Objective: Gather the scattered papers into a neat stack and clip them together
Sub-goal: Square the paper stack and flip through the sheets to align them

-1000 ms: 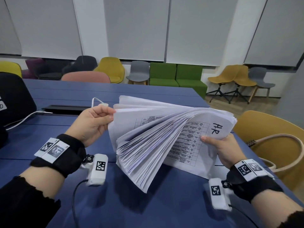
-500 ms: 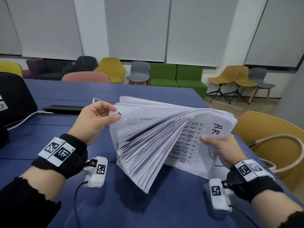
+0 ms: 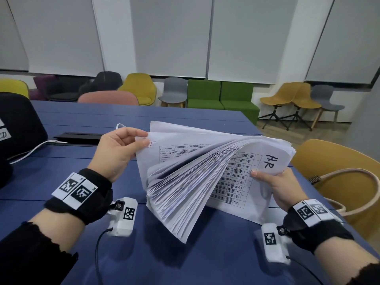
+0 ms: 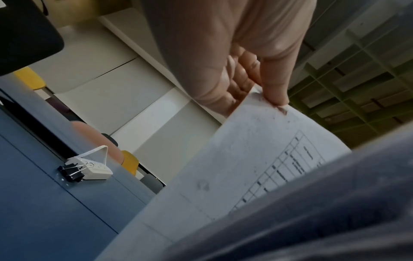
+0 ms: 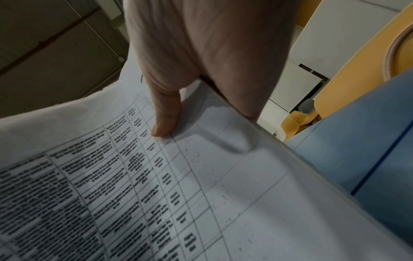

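Note:
A thick stack of white printed papers [image 3: 185, 182] is held above the blue table [image 3: 61, 182], fanned open, its loose edges drooping toward me. The top sheet bears a table and a handwritten "H.R". My left hand [image 3: 141, 140] pinches the corner of a lifted sheet [image 4: 257, 150] between thumb and fingers. My right hand [image 3: 267, 177] grips the stack's right edge, thumb [image 5: 165, 123] pressed on the printed page [image 5: 134, 176], fingers hidden underneath. A black binder clip [image 4: 71, 172] lies on the table beyond my left hand, seen only in the left wrist view.
A white device with a cable [image 4: 93, 168] lies by the clip. A black slot [image 3: 78, 138] and white cable [image 3: 30, 151] cross the table's left. A black chair back [image 3: 18, 124] stands far left, a yellow chair with a bag [image 3: 339, 182] at right.
My left hand has peeled sheets leftward and upward, opening the fan wider and exposing a printed page beneath. The right hand and its grip have stayed put.

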`<state>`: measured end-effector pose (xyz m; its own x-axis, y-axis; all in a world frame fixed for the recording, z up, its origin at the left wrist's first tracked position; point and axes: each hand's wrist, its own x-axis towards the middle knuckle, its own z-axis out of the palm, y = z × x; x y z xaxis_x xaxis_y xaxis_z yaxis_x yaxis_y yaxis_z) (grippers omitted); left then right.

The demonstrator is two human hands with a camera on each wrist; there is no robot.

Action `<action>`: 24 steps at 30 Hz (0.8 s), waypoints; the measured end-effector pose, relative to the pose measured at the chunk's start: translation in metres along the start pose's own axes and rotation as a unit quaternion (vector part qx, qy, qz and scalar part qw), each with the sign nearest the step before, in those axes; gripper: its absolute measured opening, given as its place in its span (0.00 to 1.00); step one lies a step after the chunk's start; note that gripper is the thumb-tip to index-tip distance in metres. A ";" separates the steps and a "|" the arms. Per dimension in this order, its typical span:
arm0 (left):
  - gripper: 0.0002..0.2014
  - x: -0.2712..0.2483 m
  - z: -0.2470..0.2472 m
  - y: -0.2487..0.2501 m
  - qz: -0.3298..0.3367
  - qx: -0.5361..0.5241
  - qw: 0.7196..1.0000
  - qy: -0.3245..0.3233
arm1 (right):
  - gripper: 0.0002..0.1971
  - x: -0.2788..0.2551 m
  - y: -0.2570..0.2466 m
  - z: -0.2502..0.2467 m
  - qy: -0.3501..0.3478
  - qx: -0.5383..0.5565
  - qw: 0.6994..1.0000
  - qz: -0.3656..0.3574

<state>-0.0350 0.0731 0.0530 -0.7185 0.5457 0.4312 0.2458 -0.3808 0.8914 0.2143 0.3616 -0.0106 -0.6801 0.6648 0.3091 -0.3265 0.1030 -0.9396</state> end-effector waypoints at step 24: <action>0.69 -0.025 0.006 -0.034 -0.010 0.368 0.889 -0.274 | 0.27 0.006 -0.001 0.008 0.052 -0.049 0.997 0.010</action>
<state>-0.0209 0.0769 0.0127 -0.3529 0.9047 0.2387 0.7402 0.1138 0.6627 0.2045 0.3596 -0.0069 -0.6133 0.7396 0.2774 -0.2436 0.1570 -0.9571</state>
